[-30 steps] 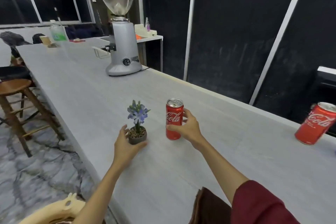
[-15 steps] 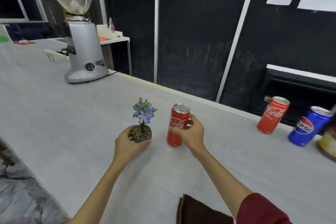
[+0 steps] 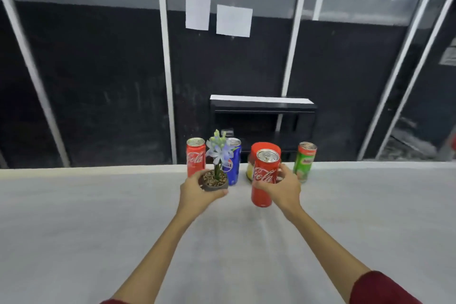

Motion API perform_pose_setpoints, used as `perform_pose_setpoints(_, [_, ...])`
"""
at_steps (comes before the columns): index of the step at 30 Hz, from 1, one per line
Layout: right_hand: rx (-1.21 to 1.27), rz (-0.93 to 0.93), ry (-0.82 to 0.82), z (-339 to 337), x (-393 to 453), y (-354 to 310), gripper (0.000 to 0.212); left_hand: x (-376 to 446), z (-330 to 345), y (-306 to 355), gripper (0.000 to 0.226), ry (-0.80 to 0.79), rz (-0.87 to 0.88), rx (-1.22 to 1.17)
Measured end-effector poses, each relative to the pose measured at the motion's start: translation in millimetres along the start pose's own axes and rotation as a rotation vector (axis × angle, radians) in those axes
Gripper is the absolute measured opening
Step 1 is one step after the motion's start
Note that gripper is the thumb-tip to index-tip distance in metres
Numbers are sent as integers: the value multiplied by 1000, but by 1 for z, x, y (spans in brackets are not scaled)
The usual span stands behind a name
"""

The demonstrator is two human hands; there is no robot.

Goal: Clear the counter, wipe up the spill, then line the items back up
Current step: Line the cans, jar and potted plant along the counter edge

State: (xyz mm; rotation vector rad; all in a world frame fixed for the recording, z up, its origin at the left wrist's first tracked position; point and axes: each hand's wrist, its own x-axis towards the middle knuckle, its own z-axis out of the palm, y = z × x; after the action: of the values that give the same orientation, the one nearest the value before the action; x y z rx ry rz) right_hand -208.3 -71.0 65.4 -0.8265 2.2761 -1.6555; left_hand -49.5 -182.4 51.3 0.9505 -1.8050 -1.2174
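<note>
Both hands are full: the left hand (image 3: pixel 197 191) has its grip curled round the flower pot (image 3: pixel 214 181), and the right hand (image 3: pixel 280 186) wraps the side of a red cola can (image 3: pixel 263 177). Both items look lifted just off the worktop (image 3: pixel 98 217), carried towards its far edge, though contact underneath is hard to judge. Along that edge a row is already standing: another cola can (image 3: pixel 195 155), a blue can (image 3: pixel 233 163) partly behind the flower, a red-lidded jar (image 3: pixel 265 149) half hidden by the held can, and a green can (image 3: pixel 304 161). No spill or cloth shows here (the near surface looks dry), so my guess is that wiping is done and lining up is nearly finished, with these two pieces left to place.
</note>
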Motion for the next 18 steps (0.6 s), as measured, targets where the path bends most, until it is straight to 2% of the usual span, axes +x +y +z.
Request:
perform_pose_setpoints(5, [-60,66,144,-103,54,47,63,12,130,31,67,-161,38,-22])
perform_pose_setpoints(9, [-82,93,202,-162,96,78,67,17,211,48,57,-209,20,-70])
perform_pose_setpoints(11, [-86,101,216,-184,115,91,67,21,245,50,55,-218,12,-62])
perform_pose_setpoints(14, [-85,102,220,-212,144,106,68,22,289,55,66,-244,-11,-59])
perform_pose_setpoints(18, [-98,107,189,-237,177,127,68,27,337,59,53,-271,-10,-54])
